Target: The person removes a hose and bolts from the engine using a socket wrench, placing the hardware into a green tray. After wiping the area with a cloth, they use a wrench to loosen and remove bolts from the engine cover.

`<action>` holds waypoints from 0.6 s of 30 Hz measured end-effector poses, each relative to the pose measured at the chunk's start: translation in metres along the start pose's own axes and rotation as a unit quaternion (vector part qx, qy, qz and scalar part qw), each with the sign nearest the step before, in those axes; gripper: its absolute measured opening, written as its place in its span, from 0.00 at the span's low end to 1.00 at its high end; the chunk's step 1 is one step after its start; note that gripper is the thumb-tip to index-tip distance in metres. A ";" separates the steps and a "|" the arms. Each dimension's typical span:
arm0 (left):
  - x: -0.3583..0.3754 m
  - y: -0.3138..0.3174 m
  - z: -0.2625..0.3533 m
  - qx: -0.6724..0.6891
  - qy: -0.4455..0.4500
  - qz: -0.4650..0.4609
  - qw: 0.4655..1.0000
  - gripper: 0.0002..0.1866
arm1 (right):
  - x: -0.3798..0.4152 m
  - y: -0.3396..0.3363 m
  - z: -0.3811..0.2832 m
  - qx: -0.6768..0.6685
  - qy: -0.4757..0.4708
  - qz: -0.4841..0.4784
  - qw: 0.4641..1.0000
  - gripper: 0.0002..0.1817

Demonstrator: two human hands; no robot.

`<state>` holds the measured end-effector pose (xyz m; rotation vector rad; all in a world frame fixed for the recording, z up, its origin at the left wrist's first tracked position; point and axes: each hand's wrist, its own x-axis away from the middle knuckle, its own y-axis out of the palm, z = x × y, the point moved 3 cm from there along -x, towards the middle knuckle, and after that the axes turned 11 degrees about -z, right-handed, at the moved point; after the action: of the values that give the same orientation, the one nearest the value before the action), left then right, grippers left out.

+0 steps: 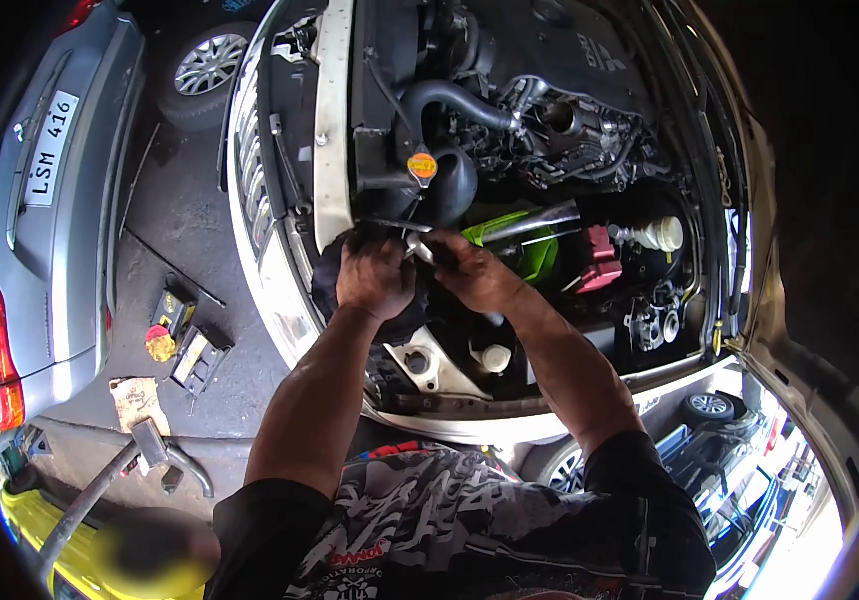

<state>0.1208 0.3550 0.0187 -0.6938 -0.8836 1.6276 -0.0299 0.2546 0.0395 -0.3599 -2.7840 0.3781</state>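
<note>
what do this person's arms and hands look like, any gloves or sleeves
The left hand and right hand show no gloves; the forearms are bare. Short black sleeves join a shirt patterned in black, grey and white, with red lettering.

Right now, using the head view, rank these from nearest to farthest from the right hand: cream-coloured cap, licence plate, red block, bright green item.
Measured across the picture from the right hand:
1. Bright green item: just to its right.
2. Red block: farther right.
3. Cream-coloured cap: right again, beyond the red block.
4. Licence plate: far left, on the parked car.
</note>
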 end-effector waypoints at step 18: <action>-0.003 0.003 0.001 0.018 -0.001 0.034 0.999 0.21 | -0.101 -0.385 -0.050 0.316 0.207 0.333 0.864 0.27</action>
<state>0.1185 0.3513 0.0166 -0.7034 -0.8375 1.7002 0.0018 -0.1232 0.1718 -1.0735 -1.8928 1.1672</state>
